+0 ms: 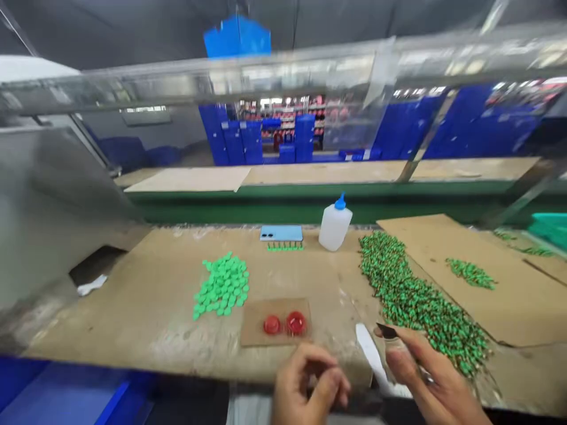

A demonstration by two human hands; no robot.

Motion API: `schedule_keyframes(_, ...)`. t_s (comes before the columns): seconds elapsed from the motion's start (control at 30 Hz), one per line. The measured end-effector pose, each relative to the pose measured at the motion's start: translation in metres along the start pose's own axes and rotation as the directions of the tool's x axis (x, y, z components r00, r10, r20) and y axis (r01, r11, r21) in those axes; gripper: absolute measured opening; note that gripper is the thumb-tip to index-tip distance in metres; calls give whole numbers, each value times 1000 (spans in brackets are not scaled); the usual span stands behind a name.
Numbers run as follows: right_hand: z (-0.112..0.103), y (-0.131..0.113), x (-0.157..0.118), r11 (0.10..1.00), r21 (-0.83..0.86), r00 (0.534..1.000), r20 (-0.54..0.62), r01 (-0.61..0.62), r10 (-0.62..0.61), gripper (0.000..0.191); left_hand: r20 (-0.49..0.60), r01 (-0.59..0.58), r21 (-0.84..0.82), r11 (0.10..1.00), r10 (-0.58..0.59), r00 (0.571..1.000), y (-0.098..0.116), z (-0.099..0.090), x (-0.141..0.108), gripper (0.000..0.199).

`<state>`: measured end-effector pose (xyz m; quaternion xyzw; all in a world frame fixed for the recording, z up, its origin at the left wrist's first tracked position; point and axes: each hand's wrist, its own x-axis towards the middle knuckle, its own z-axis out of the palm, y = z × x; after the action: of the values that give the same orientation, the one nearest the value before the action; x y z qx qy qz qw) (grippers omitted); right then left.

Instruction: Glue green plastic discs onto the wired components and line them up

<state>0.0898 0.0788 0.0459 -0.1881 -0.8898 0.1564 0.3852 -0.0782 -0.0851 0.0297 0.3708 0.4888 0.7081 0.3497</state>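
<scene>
My left hand [310, 383] is at the bottom middle, fingers curled and thumb folded in; anything inside is hidden. To its right, my right hand [425, 372] pinches a small tool with a dark, flat, blade-like tip [387, 332]; its kind is blurred. A white strip [371, 352] lies beside that hand at the table edge. Just beyond my left hand, two red round cup-like pieces [283, 324] sit on a cardboard square [254, 330]. Close to my right hand spreads a long heap of small green parts with brownish metal bits [411, 292].
Green discs [224, 284] lie in a pile at left. A light blue phone [280, 233] rests at the back behind a row of small green pieces [286, 246]. A white bottle with a blue nozzle [335, 227] stands near. Cardboard [496, 295] covers the right side.
</scene>
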Motion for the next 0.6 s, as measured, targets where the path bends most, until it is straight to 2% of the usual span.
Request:
schedule_keyframes(0.07,-7,-12,4,996,51,991,103,79,-84,21,-39,-27,18,999,27,999,-14,4,-2,25)
schedule_keyframes(0.17,-11,-28,7,972,149,950,226,183,-214,14,25,-235,64,970,234,972,-23,7,4,8)
schedule_keyframes(0.23,-10,-32,4,963,178,932,268,201,-244,18,53,-299,56,953,296,954,-23,5,8,2)
schedule_keyframes(0.33,-8,-31,-4,957,181,909,313,229,-276,24,61,-302,42,952,299,952,-21,0,9,6)
schedule_keyframes(0.47,-11,-32,-8,945,171,872,367,280,-325,19,114,-299,11,954,296,948,-17,-3,6,11)
schedule_keyframes(0.6,-16,-34,-4,945,167,859,395,282,-327,18,138,-315,3,949,312,940,-12,-3,5,9)
